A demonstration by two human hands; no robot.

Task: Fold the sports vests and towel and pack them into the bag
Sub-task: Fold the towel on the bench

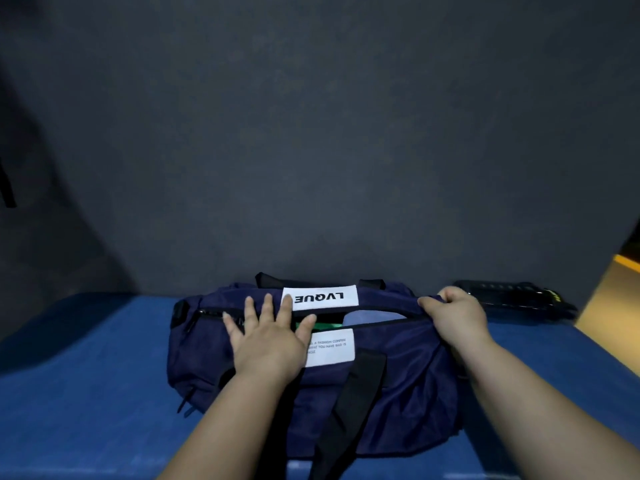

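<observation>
Head view: your left hand (268, 344) lies flat on top of the navy bag (398, 382), fingers (266, 306) straight and spread, pressing the fabric beside the zip opening and holding nothing. Your right hand (457, 317) is curled round a bunch of fabric at the bag's right end, gripping it.

The bag lies lengthwise on the blue counter (86, 393), close to the dark grey wall (311, 133). Through the open zip between your hands you can see a strip of green cloth (325, 326) and, just right of it, a pale blue cloth (370, 318), both inside the bag. A white label (320, 297) reading LVQUE sits upside down on the far side of the opening, and a second label (332, 348) with small print sits on the near side. A black strap (353, 403) runs down the bag's front towards you. A black object (512, 296) rests on the counter behind your right hand; what it is cannot be made out.
</observation>
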